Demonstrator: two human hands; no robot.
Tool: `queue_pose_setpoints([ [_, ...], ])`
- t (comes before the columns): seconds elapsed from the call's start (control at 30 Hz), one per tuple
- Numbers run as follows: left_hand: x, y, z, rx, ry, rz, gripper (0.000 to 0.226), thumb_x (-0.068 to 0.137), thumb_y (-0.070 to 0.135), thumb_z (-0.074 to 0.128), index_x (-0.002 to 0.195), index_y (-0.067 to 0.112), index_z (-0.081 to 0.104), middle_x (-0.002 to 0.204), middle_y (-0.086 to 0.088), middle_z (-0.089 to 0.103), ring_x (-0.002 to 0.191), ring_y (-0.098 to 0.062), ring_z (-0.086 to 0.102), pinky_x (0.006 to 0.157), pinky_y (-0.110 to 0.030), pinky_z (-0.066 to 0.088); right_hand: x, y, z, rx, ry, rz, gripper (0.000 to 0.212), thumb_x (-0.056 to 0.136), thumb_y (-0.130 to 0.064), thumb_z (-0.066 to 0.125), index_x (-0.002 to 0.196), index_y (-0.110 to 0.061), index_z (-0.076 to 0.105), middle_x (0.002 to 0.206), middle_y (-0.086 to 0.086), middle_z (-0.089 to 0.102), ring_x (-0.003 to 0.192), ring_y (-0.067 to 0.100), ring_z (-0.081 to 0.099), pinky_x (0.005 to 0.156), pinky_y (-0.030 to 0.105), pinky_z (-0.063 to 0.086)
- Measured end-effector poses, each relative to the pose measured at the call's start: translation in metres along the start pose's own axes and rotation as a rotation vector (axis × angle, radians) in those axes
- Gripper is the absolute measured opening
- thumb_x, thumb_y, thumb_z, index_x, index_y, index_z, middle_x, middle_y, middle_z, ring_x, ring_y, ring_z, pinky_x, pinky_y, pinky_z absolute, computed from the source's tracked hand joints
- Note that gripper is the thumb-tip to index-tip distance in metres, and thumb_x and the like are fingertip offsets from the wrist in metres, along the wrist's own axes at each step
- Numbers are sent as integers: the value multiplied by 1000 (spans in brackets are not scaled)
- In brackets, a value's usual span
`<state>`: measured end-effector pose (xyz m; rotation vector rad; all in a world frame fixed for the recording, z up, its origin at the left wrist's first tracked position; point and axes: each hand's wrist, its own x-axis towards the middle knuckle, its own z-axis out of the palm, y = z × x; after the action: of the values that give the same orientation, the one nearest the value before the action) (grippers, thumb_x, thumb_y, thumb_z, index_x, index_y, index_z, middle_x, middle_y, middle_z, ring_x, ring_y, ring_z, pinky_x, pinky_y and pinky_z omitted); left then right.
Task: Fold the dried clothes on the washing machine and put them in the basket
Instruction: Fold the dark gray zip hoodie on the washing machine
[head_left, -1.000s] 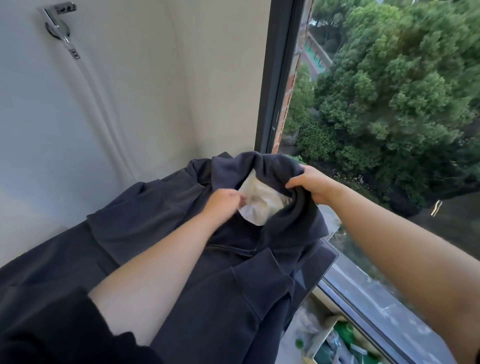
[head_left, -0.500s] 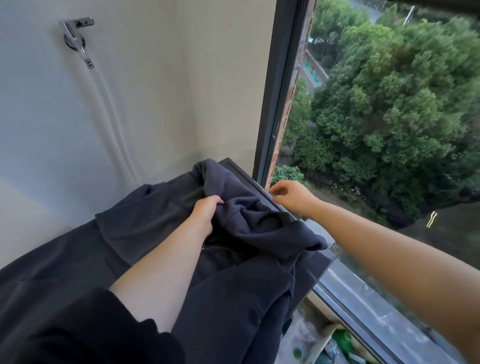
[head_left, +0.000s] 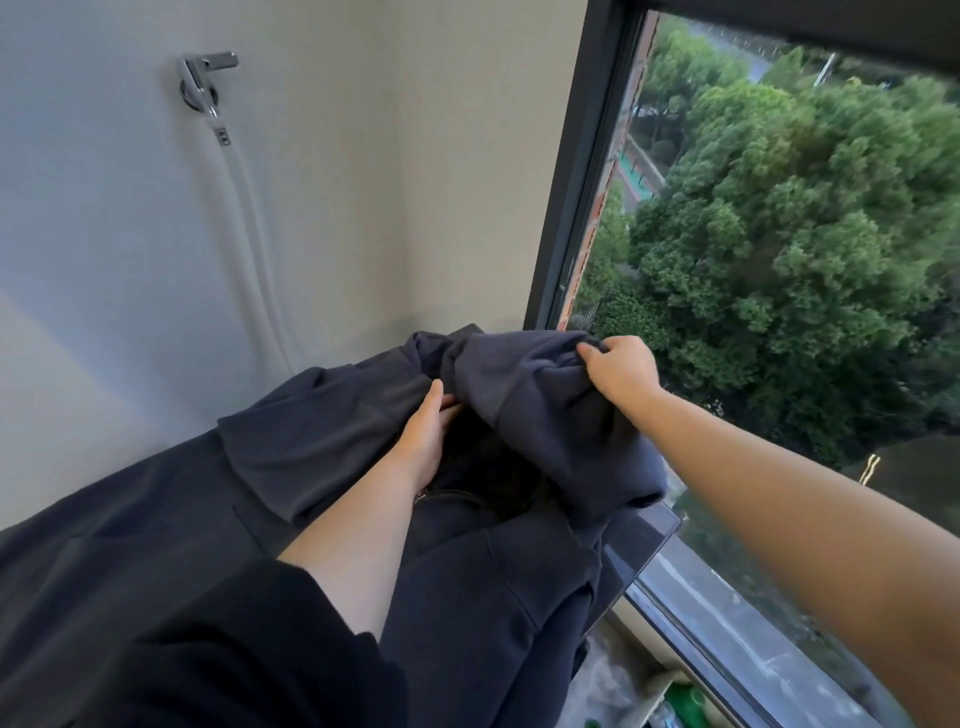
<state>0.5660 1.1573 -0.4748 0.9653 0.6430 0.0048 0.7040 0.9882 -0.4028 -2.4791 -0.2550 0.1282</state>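
A dark navy zip hoodie (head_left: 322, 457) lies spread over the top of the washing machine (head_left: 647, 545), of which only a dark right-hand corner shows. My right hand (head_left: 618, 371) pinches the edge of the hood (head_left: 535, 395) and holds it lifted above the garment's collar. My left hand (head_left: 428, 431) lies with straight fingers on the fabric just under the raised hood, near the top of the zipper (head_left: 447, 493). No basket is in view.
A chrome tap (head_left: 202, 78) with a white hose (head_left: 254, 249) is on the wall behind. A large window (head_left: 779, 260) with a dark frame runs along the right. Green items and a bag (head_left: 675, 696) lie on the floor below the machine's corner.
The pale hood lining seen a second ago is covered again. My right hand has lifted the hood higher and to the right, while my left hand flattened out on the fabric beneath it.
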Motion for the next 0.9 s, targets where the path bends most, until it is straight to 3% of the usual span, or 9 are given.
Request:
queue_pose_setpoints([
  [0.1,6,-8,-1,158,33,61,36,101,36,39,130,15,47,138,-8,50,119,-18,49,99,-34,40,14,3,-31,-9,359,-50,34,93,-35,52,75,-7,53,98,20,61,103,34,53,77,32,36],
  [0.17,7,-9,3,407,42,98,28,98,30,49,124,21,53,136,-4,50,117,-16,49,100,-30,39,21,11,-41,-83,393,-149,32,91,-36,57,82,-6,50,106,18,52,108,32,46,84,34,36],
  [0.3,0,-20,12,1370,166,472,32,93,29,50,125,23,55,131,4,52,128,-17,40,112,-42,25,25,34,-26,-169,-22,-34,49,78,-44,72,99,-1,61,107,17,59,98,32,60,72,33,43],
  [0.37,-10,-27,13,1617,198,718,30,92,29,47,119,22,58,122,5,53,123,-17,41,111,-41,25,25,49,-16,151,-389,254,73,65,-60,76,105,0,63,106,15,66,99,30,64,79,35,52],
  [0.47,-16,-29,10,1550,56,826,27,93,24,48,117,17,58,115,1,55,110,-18,46,96,-33,37,32,66,1,601,-735,577,89,70,-79,53,109,1,57,117,22,62,115,37,57,96,43,48],
  [0.57,-18,-23,15,1405,37,823,16,94,18,48,106,14,58,108,2,53,100,-15,46,87,-29,40,37,64,4,700,-689,638,45,101,-39,34,99,-1,57,88,18,67,90,30,59,80,39,48],
  [0.73,-16,-11,34,1272,86,689,12,92,13,46,84,9,55,92,1,53,80,-16,50,74,-32,44,35,51,-8,398,-718,553,15,90,-2,44,81,2,56,73,16,63,70,27,62,69,36,54],
  [0.8,-11,-3,44,1112,118,567,12,90,10,47,87,12,58,95,2,55,81,-14,53,73,-25,42,34,37,-15,112,-579,334,7,77,2,52,73,-2,56,73,17,57,65,24,55,60,29,48],
  [0.9,-2,11,58,925,168,456,19,90,4,45,92,15,61,95,3,60,87,-11,55,77,-20,39,26,17,-32,-224,-23,-124,8,76,1,55,70,-5,56,72,8,54,68,24,48,58,28,37],
])
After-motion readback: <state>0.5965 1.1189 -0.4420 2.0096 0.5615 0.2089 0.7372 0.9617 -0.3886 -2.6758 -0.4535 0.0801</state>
